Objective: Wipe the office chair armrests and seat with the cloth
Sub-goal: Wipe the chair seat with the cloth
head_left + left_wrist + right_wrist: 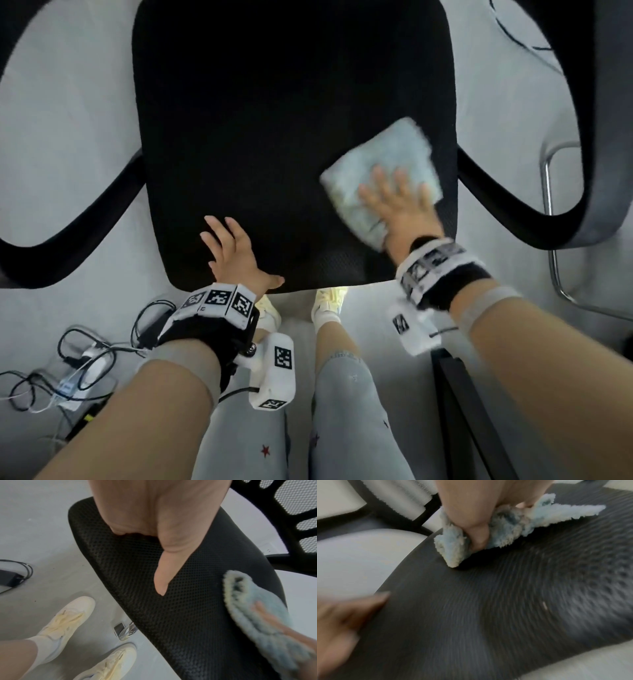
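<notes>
The office chair's black mesh seat (pixel 274 120) (pixel 188 601) (pixel 488 615) fills the middle of the head view. Its curved black armrests sweep out at the left (pixel 68 233) and right (pixel 534 219). A fluffy light-blue cloth (pixel 387 150) (pixel 254 609) (pixel 513 523) lies folded on the seat's right front part. My right hand (pixel 397 202) (pixel 476 524) presses it down, fingers spread straight on top and thumb dug into a fold. My left hand (pixel 229 253) (pixel 164 563) (pixel 342 622) rests flat on the seat's front left corner, holding nothing.
I stand at the seat's front edge in pale shoes (pixel 329 301). Tangled cables and a power strip (pixel 78 366) lie on the grey floor at the left. A chrome tube frame (pixel 551 240) stands at the right, with a black bar (pixel 462 411) near my right leg. The mesh backrest (pixel 291 513) rises behind.
</notes>
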`<control>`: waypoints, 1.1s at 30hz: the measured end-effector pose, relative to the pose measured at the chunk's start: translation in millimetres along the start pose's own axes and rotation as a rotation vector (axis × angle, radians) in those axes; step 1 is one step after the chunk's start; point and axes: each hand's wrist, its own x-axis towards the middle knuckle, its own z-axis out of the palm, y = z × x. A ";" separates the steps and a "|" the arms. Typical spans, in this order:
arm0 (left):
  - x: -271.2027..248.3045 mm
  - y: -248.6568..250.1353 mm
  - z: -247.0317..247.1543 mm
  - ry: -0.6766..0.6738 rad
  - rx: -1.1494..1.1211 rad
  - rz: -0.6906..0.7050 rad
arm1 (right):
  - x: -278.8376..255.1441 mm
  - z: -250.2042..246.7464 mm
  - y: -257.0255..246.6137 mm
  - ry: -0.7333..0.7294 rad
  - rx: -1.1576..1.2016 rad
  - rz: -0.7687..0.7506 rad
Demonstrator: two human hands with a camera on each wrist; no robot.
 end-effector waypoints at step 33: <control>5.9 19.4 -12.9 -0.199 0.100 0.051 | 10.0 -8.0 11.4 0.159 0.175 0.061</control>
